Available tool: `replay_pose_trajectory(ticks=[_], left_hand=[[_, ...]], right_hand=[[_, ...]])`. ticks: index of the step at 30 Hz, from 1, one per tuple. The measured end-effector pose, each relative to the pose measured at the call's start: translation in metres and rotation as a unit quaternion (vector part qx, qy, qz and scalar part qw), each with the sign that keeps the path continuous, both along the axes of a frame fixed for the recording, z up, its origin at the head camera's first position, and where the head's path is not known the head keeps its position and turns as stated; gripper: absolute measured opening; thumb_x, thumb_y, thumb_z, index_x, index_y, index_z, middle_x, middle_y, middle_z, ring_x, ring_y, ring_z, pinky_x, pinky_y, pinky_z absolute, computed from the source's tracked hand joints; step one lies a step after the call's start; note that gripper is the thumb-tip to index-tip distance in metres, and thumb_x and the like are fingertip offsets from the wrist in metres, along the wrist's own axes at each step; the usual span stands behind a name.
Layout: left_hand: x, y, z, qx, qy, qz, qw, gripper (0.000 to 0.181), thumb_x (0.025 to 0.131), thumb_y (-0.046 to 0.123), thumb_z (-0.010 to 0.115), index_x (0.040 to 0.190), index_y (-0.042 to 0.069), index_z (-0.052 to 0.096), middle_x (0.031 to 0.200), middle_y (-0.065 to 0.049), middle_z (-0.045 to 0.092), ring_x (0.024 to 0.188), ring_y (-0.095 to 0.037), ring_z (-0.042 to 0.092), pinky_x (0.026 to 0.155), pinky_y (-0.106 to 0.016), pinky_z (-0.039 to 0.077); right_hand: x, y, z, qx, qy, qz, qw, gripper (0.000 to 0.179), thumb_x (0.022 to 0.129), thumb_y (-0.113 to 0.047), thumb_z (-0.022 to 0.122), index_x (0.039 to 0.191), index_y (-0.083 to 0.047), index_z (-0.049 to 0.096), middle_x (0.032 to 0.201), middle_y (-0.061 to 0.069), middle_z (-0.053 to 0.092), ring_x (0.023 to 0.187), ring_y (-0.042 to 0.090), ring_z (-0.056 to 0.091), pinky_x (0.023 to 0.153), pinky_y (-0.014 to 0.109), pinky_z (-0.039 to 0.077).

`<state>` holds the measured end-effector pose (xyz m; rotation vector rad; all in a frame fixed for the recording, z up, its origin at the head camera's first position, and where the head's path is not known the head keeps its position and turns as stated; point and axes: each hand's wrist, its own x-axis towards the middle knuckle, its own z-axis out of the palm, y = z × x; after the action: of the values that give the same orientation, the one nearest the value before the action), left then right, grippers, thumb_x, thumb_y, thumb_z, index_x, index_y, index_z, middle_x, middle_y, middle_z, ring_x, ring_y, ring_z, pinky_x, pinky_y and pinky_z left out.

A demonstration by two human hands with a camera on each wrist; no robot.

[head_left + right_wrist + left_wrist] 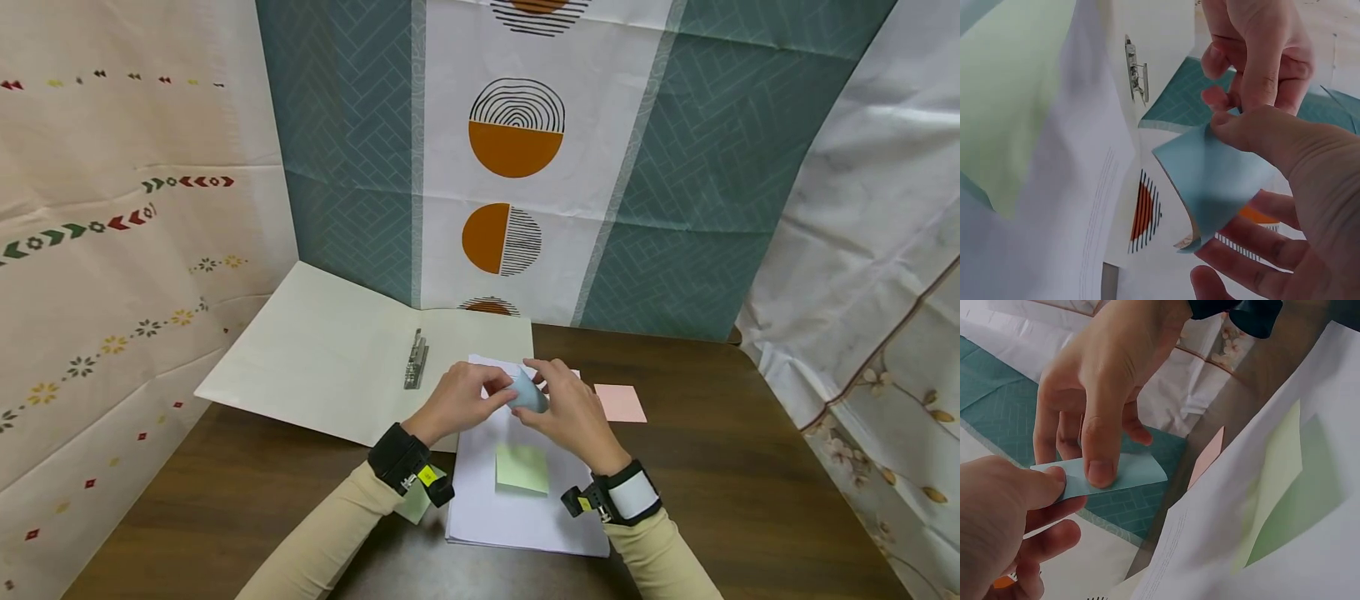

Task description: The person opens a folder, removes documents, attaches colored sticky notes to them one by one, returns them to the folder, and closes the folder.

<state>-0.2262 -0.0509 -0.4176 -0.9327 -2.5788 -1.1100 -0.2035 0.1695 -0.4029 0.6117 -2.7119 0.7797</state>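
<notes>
A pale blue sticky note [529, 393] is held up over the paper stack [480, 508], its sheet bent into a curve. My left hand [463, 400] pinches one end between thumb and fingers, as the left wrist view also shows. On the other side, my right hand [576, 412] grips the note, thumb on one face and fingers at the opposite edge. In the right wrist view the blue note [1213, 178] has a curled lower edge. Below the hands, a light green sticky note [522, 468] is on the top sheet, its lower edge lifted.
An open cream folder [322, 358] with a metal clip [416, 362] lies at the back left, partly under the papers. To the right of the stack is a pink sticky note [621, 403]. Another green note [412, 504] shows beneath my left wrist. Patterned cloths surround the wooden table [712, 467].
</notes>
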Motion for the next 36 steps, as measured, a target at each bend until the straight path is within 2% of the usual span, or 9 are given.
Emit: replay_pose_trajectory(ticks=[8, 13, 17, 20, 24, 26, 29, 33, 36], left_hand=[[-0.002, -0.007, 0.001, 0.001, 0.031, 0.008, 0.9995, 0.009, 0.103, 0.018, 0.082, 0.103, 0.009, 0.083, 0.083, -0.002, 0.079, 0.077, -0.009, 0.065, 0.070, -0.018, 0.046], [-0.002, -0.014, 0.008, 0.008, 0.019, 0.018, 0.9996, 0.011, 0.103, 0.018, 0.083, 0.102, 0.007, 0.082, 0.083, -0.004, 0.079, 0.077, -0.010, 0.063, 0.069, -0.019, 0.044], [-0.002, -0.015, 0.010, -0.007, 0.000, 0.010, 0.9999, 0.011, 0.103, 0.019, 0.083, 0.104, 0.008, 0.083, 0.086, -0.004, 0.079, 0.079, -0.007, 0.061, 0.070, -0.019, 0.044], [-0.002, -0.015, 0.010, -0.026, -0.005, -0.004, 0.9996, 0.011, 0.103, 0.018, 0.083, 0.107, 0.008, 0.083, 0.089, -0.005, 0.080, 0.079, -0.009, 0.063, 0.069, -0.019, 0.044], [-0.002, -0.014, 0.010, -0.028, 0.007, -0.002, 0.9996, 0.011, 0.103, 0.016, 0.082, 0.110, 0.008, 0.084, 0.093, -0.006, 0.081, 0.081, -0.016, 0.067, 0.070, -0.018, 0.045], [-0.003, -0.014, 0.009, -0.022, 0.014, 0.006, 0.9996, 0.012, 0.103, 0.016, 0.082, 0.111, 0.008, 0.084, 0.093, -0.006, 0.081, 0.082, -0.018, 0.068, 0.071, -0.018, 0.045], [-0.004, -0.014, 0.008, -0.014, 0.017, 0.012, 0.9997, 0.013, 0.102, 0.015, 0.083, 0.113, 0.007, 0.084, 0.095, -0.006, 0.082, 0.084, -0.017, 0.069, 0.072, -0.018, 0.047], [-0.006, -0.014, 0.008, -0.003, -0.011, 0.011, 0.9999, 0.019, 0.101, 0.019, 0.084, 0.116, 0.006, 0.082, 0.097, -0.007, 0.082, 0.086, -0.015, 0.069, 0.075, -0.020, 0.050], [-0.007, -0.015, 0.007, 0.009, -0.052, 0.002, 0.9986, 0.024, 0.101, 0.022, 0.085, 0.118, 0.005, 0.081, 0.098, -0.008, 0.082, 0.089, -0.013, 0.069, 0.078, -0.021, 0.052]], right_hand=[[-0.002, 0.008, 0.008, -0.038, 0.002, -0.002, 0.9993, 0.078, 0.087, -0.028, 0.099, 0.153, -0.004, 0.065, 0.125, 0.019, 0.070, 0.111, 0.036, 0.075, 0.076, 0.041, 0.061], [-0.005, 0.017, 0.016, -0.073, -0.005, 0.005, 0.9973, 0.063, 0.096, -0.024, 0.092, 0.150, -0.002, 0.067, 0.126, 0.022, 0.072, 0.116, 0.039, 0.073, 0.082, 0.039, 0.058], [-0.009, 0.021, 0.015, -0.091, -0.025, 0.025, 0.9952, 0.048, 0.102, -0.017, 0.084, 0.146, -0.001, 0.070, 0.128, 0.021, 0.076, 0.116, 0.036, 0.074, 0.079, 0.033, 0.058], [-0.010, 0.021, 0.014, -0.098, -0.050, 0.040, 0.9931, 0.033, 0.103, -0.012, 0.081, 0.134, -0.001, 0.076, 0.119, 0.017, 0.081, 0.107, 0.032, 0.075, 0.075, 0.029, 0.057], [-0.011, 0.020, 0.016, -0.099, -0.071, 0.045, 0.9915, 0.007, 0.102, -0.008, 0.082, 0.107, -0.004, 0.083, 0.097, 0.010, 0.084, 0.089, 0.019, 0.072, 0.070, 0.025, 0.054], [-0.011, 0.020, 0.016, -0.098, -0.074, 0.046, 0.9913, 0.003, 0.101, -0.008, 0.083, 0.098, -0.006, 0.083, 0.092, 0.007, 0.083, 0.085, 0.014, 0.070, 0.069, 0.025, 0.052], [-0.012, 0.020, 0.016, -0.102, -0.071, 0.044, 0.9913, 0.003, 0.100, -0.008, 0.084, 0.097, -0.007, 0.084, 0.091, 0.007, 0.084, 0.084, 0.012, 0.069, 0.069, 0.025, 0.052], [-0.013, 0.023, 0.015, -0.151, -0.071, 0.019, 0.9859, 0.004, 0.101, -0.006, 0.083, 0.102, -0.003, 0.084, 0.096, 0.013, 0.085, 0.086, 0.016, 0.071, 0.073, 0.025, 0.054], [-0.013, 0.022, 0.015, -0.213, -0.094, -0.005, 0.9726, 0.008, 0.101, -0.005, 0.082, 0.107, 0.000, 0.083, 0.100, 0.019, 0.085, 0.085, 0.018, 0.073, 0.072, 0.024, 0.056]])
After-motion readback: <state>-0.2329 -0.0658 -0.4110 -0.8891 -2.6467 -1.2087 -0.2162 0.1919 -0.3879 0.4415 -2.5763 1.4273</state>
